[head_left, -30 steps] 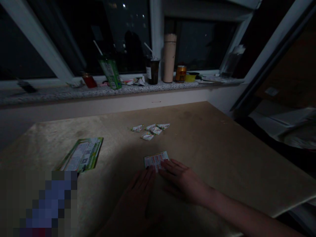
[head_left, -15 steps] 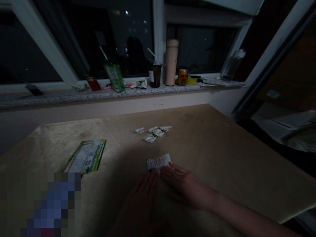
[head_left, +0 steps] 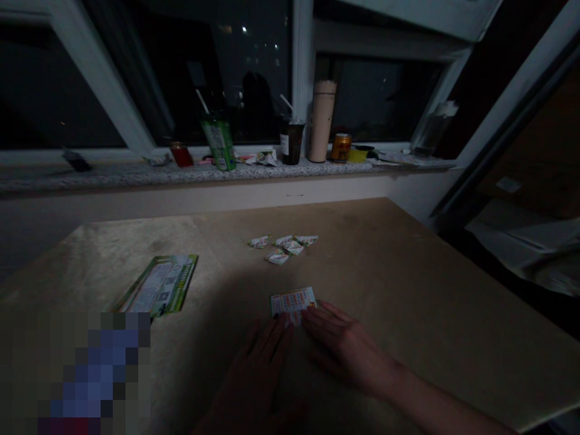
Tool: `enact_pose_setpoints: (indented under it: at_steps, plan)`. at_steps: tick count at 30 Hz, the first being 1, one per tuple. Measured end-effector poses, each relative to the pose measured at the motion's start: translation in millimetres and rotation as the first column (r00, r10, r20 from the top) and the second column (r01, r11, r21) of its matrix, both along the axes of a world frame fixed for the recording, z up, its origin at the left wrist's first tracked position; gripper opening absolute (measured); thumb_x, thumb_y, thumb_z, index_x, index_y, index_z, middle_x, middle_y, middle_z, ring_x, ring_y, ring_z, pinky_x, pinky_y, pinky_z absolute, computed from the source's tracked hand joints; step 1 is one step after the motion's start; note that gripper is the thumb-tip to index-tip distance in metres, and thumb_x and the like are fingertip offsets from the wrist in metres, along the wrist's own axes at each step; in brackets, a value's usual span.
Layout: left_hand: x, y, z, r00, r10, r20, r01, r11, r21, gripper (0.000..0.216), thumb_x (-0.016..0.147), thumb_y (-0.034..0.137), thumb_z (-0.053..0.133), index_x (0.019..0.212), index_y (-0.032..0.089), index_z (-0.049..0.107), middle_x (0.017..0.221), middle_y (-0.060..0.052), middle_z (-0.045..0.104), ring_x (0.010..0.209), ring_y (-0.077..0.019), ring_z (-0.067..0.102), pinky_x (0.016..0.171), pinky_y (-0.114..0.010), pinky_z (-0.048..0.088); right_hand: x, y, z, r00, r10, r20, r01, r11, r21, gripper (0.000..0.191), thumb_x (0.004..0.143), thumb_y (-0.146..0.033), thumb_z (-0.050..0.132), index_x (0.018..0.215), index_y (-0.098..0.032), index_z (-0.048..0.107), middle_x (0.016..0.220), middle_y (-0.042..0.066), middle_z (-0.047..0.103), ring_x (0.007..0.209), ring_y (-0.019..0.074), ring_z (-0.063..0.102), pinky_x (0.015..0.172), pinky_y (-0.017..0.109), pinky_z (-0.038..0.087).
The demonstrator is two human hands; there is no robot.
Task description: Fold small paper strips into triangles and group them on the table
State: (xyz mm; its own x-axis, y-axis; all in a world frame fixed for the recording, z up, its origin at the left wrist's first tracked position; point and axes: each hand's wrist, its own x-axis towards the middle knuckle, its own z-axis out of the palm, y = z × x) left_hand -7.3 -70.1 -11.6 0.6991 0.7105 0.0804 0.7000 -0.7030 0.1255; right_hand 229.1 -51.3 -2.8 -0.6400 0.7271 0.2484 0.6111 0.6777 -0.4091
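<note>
A small printed paper point(head_left: 292, 299), white with orange and green print, lies on the table in front of me. My left hand point(head_left: 259, 356) rests flat with its fingertips on the paper's lower left edge. From the right, my right hand point(head_left: 342, 341) lies with outstretched fingers over the paper's lower right corner. Just beyond the paper sits a cluster of several folded paper pieces point(head_left: 292, 247), whitish with green edges. To the left lies a stack of green and white printed sheets point(head_left: 170, 284). The lower parts of both hands are in deep shadow.
Along the granite window sill point(head_left: 254, 175) stand a green cup with a straw point(head_left: 219, 144), a dark drink cup point(head_left: 291, 144), a tall pink flask point(head_left: 322, 124), an orange can point(head_left: 341, 148) and a red jar point(head_left: 181, 155). A blurred patch covers the lower left.
My right hand has slid slightly to the right along the paper, showing more of its lower part. The whole view has shifted a little.
</note>
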Motion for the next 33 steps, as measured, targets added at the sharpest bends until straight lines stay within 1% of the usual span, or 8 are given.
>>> enact_pose_setpoints:
  at_steps: [2,7,12,15,18,24,29,33]
  plan:
    - [0,0,0.3,1.0,0.015,0.0,-0.015,1.0,-0.004,0.086,0.081,0.059,0.052,0.147,0.014,0.019,0.151,-0.013,0.023,0.136,-0.0316,0.027,0.11,-0.05,0.025,0,0,0.3,1.0,-0.008,0.007,0.008,1.0,0.001,0.043,0.09,-0.03,0.05,0.13,-0.015,0.051,0.132,0.009,0.055,0.125,0.0185,0.047,0.115,0.038,0.025]
    - [-10,2,-2.7,0.999,0.001,0.034,-0.001,1.0,0.012,0.087,0.084,0.048,0.054,0.149,0.018,0.005,0.15,-0.01,0.025,0.134,-0.0285,0.032,0.108,-0.043,0.031,1,1,0.6,1.0,0.001,0.016,-0.001,1.0,-0.007,0.043,0.091,-0.03,0.048,0.132,-0.017,0.048,0.134,0.008,0.053,0.126,0.0186,0.046,0.116,0.042,0.02]
    - [-19,3,-4.6,1.0,0.004,0.026,-0.006,0.998,0.068,0.083,0.087,0.054,0.048,0.149,0.019,0.005,0.149,-0.008,0.029,0.132,-0.0295,0.035,0.107,-0.043,0.032,3,1,-0.8,1.0,0.005,0.023,-0.004,1.0,-0.026,0.043,0.093,-0.031,0.045,0.134,-0.018,0.046,0.135,0.008,0.052,0.127,0.0183,0.045,0.116,0.043,0.019]
    - [-18,2,-3.8,1.0,-0.014,0.025,0.012,0.996,0.091,0.083,0.087,0.054,0.048,0.149,0.019,0.005,0.149,-0.008,0.03,0.132,-0.0294,0.036,0.108,-0.045,0.029,6,1,-1.0,0.999,0.014,0.03,-0.013,0.999,-0.033,0.046,0.092,-0.03,0.046,0.136,-0.018,0.043,0.138,0.008,0.048,0.13,0.0182,0.042,0.115,0.041,0.023]
    - [-17,1,-3.2,0.999,0.004,0.038,-0.008,0.994,0.105,0.085,0.086,0.058,0.049,0.149,0.018,0.007,0.148,-0.009,0.031,0.132,-0.0307,0.035,0.108,-0.047,0.028,10,0,-1.0,0.999,0.021,0.035,-0.021,1.0,-0.003,0.047,0.091,-0.029,0.047,0.137,-0.017,0.043,0.139,0.009,0.047,0.131,0.0188,0.039,0.114,0.04,0.026]
    - [-15,2,-0.7,0.999,0.012,0.039,-0.015,0.998,0.059,0.085,0.085,0.061,0.048,0.149,0.019,0.01,0.149,-0.009,0.03,0.133,-0.0312,0.033,0.11,-0.049,0.023,11,0,3.3,0.999,-0.024,0.036,0.023,0.999,0.023,0.039,0.092,-0.026,0.046,0.13,-0.018,0.051,0.131,0.006,0.056,0.127,0.0184,0.045,0.115,0.043,0.023]
    - [-18,7,4.4,1.0,-0.015,-0.003,0.015,1.0,-0.003,0.071,0.092,0.051,0.043,0.148,0.021,0.011,0.149,-0.007,0.029,0.134,-0.0278,0.033,0.11,-0.049,0.023,11,1,8.0,0.998,-0.035,0.044,0.034,0.999,0.012,0.035,0.094,-0.024,0.044,0.127,-0.024,0.053,0.126,0.003,0.06,0.126,0.0188,0.046,0.115,0.048,0.019]
    - [-26,10,4.4,0.999,-0.032,0.006,0.032,0.999,-0.025,0.069,0.093,0.046,0.043,0.148,0.024,0.008,0.15,-0.006,0.025,0.135,-0.0264,0.03,0.11,-0.047,0.025,12,1,6.4,0.997,-0.053,0.051,0.053,0.999,-0.003,0.035,0.093,-0.024,0.046,0.128,-0.025,0.053,0.128,0.002,0.058,0.129,0.0197,0.042,0.115,0.049,0.02]
